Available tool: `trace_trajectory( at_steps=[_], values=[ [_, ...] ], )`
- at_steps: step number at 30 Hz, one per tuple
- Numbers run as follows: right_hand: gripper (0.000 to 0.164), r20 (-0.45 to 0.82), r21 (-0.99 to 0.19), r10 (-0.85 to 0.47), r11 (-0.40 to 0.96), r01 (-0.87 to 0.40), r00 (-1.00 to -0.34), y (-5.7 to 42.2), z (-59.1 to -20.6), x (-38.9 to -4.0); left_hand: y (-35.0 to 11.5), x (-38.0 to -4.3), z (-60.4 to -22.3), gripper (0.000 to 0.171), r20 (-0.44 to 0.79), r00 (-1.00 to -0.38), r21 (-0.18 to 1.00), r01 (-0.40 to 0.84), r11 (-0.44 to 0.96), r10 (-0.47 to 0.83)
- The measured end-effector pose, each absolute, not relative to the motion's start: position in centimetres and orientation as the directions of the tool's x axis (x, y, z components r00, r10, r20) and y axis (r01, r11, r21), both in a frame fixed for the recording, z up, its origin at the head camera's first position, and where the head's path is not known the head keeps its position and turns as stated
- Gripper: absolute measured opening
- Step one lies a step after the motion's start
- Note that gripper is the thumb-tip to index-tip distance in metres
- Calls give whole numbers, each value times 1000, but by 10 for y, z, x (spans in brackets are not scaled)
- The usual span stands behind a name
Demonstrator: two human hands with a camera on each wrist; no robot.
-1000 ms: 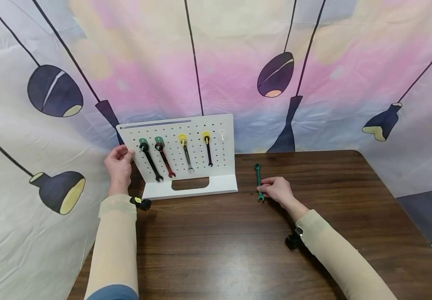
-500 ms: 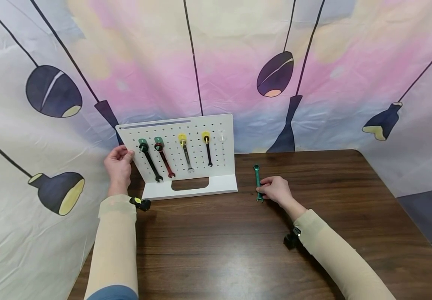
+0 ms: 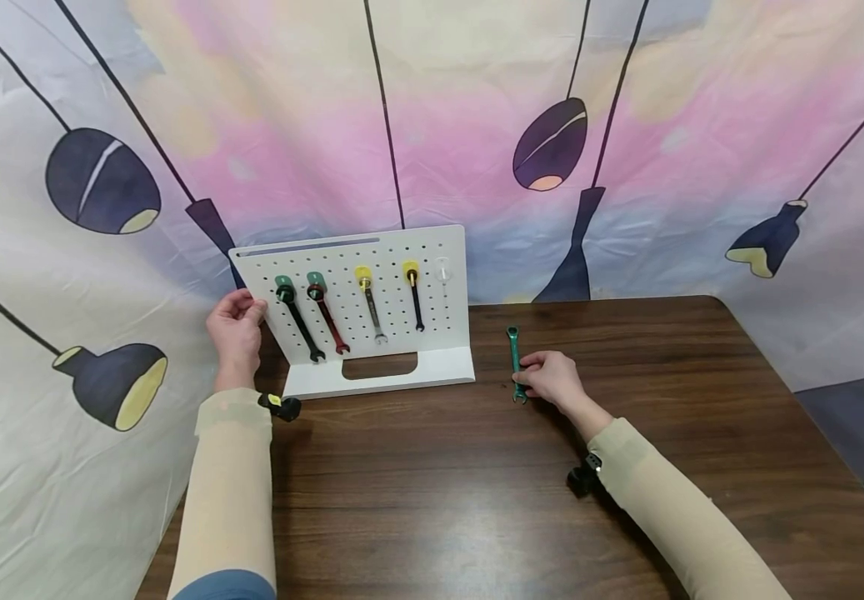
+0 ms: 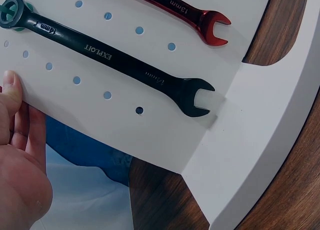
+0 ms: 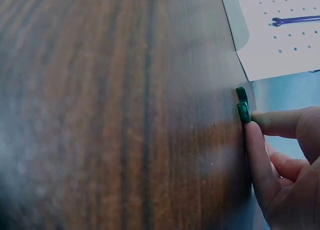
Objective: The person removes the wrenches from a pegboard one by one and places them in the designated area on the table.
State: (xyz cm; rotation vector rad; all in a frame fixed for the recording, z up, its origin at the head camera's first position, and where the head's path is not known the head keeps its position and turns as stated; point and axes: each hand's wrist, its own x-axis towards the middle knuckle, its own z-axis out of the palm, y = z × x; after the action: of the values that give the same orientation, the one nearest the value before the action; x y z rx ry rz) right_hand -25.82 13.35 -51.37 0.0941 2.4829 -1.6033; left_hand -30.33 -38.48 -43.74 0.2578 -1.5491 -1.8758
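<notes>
My left hand (image 3: 237, 340) grips the left edge of a white pegboard stand (image 3: 397, 312), thumb on its front and fingers behind. Hanging on the board are a dark green wrench (image 4: 105, 54) marked 14mm, a red wrench (image 3: 331, 323), a silver wrench (image 3: 374, 310) and a small dark wrench (image 3: 417, 304), which looks purple in the right wrist view. To the right of the stand, my right hand (image 3: 553, 380) pinches a green wrench (image 3: 516, 348) near its open end between thumb and fingers. That wrench lies along the table, ring end pointing away from me.
A clear hook (image 3: 443, 271) with nothing on it sits at the board's upper right. Dark brown wood makes up the table (image 3: 417, 483). Behind it hangs a cloth backdrop (image 3: 461, 100) printed with lamps, close to the back of the stand.
The right hand and the green wrench have shifted very slightly left since one second ago. The left hand stays at the pegboard's edge.
</notes>
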Motion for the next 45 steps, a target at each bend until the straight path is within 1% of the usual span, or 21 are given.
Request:
trace_trajectory(
  at_steps=[8,16,20,30,38,45],
  values=[
    [32,-181,-900,-49,410,145,-982,134,-512,-258,-384,-303,-434,29,257,-750,929,366,-60,-609],
    [32,-185,-878,-45,457,144,-982,132,-512,-257,-385,-302,-434,27,250,-749,936,350,-46,-614],
    [32,-179,-874,-46,466,138,-983,132,-511,-257,-386,-302,-434,27,251,-748,931,360,-59,-614],
    [32,-173,-868,-51,480,128,-984,133,-513,-256,-383,-300,-436,30,268,-738,931,363,-30,-619],
    [35,-191,-893,-71,427,143,-979,136,-513,-255,-382,-300,-435,29,256,-746,939,342,-23,-614],
    [39,-214,-899,-87,408,161,-973,138,-510,-254,-382,-300,-434,30,259,-749,941,337,-14,-610]
  ],
)
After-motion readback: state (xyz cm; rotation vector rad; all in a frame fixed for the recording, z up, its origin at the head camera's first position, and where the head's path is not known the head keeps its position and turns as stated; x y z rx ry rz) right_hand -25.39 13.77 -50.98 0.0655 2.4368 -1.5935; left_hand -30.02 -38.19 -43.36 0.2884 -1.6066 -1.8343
